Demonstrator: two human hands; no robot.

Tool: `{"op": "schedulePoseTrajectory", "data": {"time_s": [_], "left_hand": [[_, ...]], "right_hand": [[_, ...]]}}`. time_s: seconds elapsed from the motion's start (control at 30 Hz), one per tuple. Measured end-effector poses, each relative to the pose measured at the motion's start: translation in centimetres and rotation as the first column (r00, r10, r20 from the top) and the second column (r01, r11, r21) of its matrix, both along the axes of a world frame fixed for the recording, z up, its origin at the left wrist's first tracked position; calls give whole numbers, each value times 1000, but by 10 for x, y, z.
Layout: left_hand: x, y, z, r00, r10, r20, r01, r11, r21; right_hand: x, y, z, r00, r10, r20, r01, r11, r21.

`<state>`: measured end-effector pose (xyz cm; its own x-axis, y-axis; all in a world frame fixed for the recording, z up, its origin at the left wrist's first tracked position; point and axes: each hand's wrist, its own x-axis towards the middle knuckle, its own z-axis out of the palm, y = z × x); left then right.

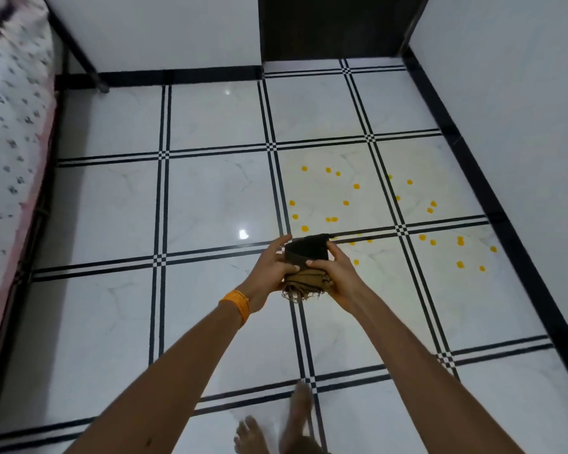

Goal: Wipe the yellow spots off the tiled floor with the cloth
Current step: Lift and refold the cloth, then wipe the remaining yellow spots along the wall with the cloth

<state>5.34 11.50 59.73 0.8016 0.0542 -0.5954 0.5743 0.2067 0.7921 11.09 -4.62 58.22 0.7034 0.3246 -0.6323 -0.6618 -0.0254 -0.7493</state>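
A folded brown and dark cloth point(307, 267) with a frayed lower edge is held in the air in front of me, between both hands. My left hand point(271, 273) grips its left side and wears an orange band at the wrist. My right hand point(340, 275) grips the right side, thumb across the top fold. Several yellow spots point(356, 186) are scattered over the white tiled floor point(217, 198) beyond and to the right of the cloth, spread across neighbouring tiles up to the spots at the right point(460, 264). Some spots lie hidden behind the cloth.
A bed point(10, 152) with a patterned sheet runs along the left, its dark frame leg point(102, 88) at the back. White walls with black skirting close the back and right. A dark doorway point(335, 27) opens at the back. My bare feet point(276, 427) stand at the bottom.
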Motion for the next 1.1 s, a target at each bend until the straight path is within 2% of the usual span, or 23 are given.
{"op": "schedulePoseTrajectory", "data": {"time_s": [0.13,0.27,0.37,0.5,0.6,0.67,0.77,0.97,1.03,1.07,1.1], "left_hand": [[31,27,-39,993,-99,-71,104,992,72],[70,40,-87,974,-205,-92,212,975,68],[104,48,-136,955,-265,-131,272,961,42],[140,42,-235,943,-290,-161,294,956,1],[160,34,-317,930,-342,-138,337,940,-59],[170,30,-368,906,-414,-91,416,909,6],[182,25,-431,900,-432,-63,437,893,113],[232,9,-525,851,-520,77,501,846,181],[233,6,-555,818,-570,74,536,804,259],[229,7,-572,797,-602,48,552,759,344],[222,11,-584,789,-614,16,538,704,463]], "right_hand": [[23,25,-41,998,-24,-50,24,1000,-1],[51,33,-86,992,-67,-103,68,998,1],[74,34,-132,981,-125,-147,126,992,-6],[94,27,-226,954,-241,-178,244,970,-6],[109,24,-307,929,-310,-204,321,947,22],[119,22,-356,922,-338,-191,346,938,6],[138,19,-417,919,-364,-154,358,931,-63],[185,3,-523,916,-401,-28,399,915,-66],[187,0,-557,922,-388,-12,380,908,-174],[182,-2,-574,936,-351,13,335,879,-339],[176,-2,-585,966,-254,49,238,799,-552]]}}
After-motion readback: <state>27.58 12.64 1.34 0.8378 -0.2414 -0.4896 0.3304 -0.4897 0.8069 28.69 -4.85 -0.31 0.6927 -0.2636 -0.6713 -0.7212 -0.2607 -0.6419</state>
